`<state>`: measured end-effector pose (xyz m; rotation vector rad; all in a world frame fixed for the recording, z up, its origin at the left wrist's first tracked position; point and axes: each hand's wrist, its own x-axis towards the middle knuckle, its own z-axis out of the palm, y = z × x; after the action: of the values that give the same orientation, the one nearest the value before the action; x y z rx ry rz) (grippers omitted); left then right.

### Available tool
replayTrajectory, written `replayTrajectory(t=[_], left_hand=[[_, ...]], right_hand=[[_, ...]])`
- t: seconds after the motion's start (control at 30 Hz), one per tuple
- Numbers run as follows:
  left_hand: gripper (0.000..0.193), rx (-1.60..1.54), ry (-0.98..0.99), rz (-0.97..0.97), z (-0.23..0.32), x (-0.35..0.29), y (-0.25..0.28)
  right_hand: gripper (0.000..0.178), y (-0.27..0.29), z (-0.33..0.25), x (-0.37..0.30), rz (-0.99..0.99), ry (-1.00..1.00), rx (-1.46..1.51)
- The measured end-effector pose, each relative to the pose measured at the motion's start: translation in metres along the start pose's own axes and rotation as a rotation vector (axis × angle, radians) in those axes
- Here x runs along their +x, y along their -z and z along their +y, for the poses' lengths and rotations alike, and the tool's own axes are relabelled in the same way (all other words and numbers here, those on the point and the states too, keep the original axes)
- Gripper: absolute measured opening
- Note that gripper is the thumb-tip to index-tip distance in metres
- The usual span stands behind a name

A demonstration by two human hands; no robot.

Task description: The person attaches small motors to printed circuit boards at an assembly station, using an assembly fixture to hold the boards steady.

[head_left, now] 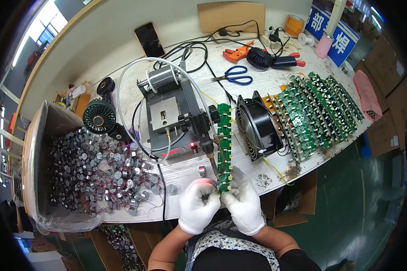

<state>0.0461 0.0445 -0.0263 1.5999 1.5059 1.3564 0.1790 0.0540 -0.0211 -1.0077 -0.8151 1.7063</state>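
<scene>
right hand gripping near end of board, left hand curled beside it, can't tell if pinching anything, iron ahead of hands, fan ahead-right

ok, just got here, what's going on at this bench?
A person's white-gloved left hand and white-gloved right hand meet at the near end of a long, narrow green circuit-board strip; their exact grip is too small to tell. A black-handled soldering iron on a stand points down by the strip's left side. Small round silver components with red wires lie heaped at left; rows of green circuit boards sit right, beyond a square black fan.
</scene>
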Motion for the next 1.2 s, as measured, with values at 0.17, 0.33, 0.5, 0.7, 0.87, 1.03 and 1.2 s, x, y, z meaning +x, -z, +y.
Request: replayTrajectory(t=[0.17,0.33,0.5,0.7,0.87,1.03,1.2], left_hand=[[0.015,-0.004,0.014,0.002,0.001,-0.001,0.001],[0.015,0.022,0.018,0.002,0.0,-0.002,0.002],[0.012,-0.172,0.205,-0.009,0.001,-0.002,0.0],[0.013,-0.581,0.767,-0.203,0.002,0.009,0.012],[0.017,-0.723,0.835,-0.207,0.005,0.013,0.012],[0.013,-0.808,0.884,-0.238,0.001,0.013,0.015],[0.01,-0.878,0.923,-0.222,0.002,0.012,0.015]], right_hand=[[0.068,-0.001,-0.003,0.001,-0.007,-0.006,-0.046],[0.067,0.0,-0.004,0.001,-0.042,-0.013,-0.001],[0.067,0.001,0.0,0.002,-0.026,-0.003,0.001],[0.068,0.001,-0.009,0.004,-0.027,-0.01,0.007],[0.07,0.002,-0.008,0.005,-0.021,-0.015,0.023],[0.071,0.001,-0.013,0.004,-0.012,-0.054,0.044],[0.073,0.0,-0.016,0.001,-0.036,-0.045,0.072]])
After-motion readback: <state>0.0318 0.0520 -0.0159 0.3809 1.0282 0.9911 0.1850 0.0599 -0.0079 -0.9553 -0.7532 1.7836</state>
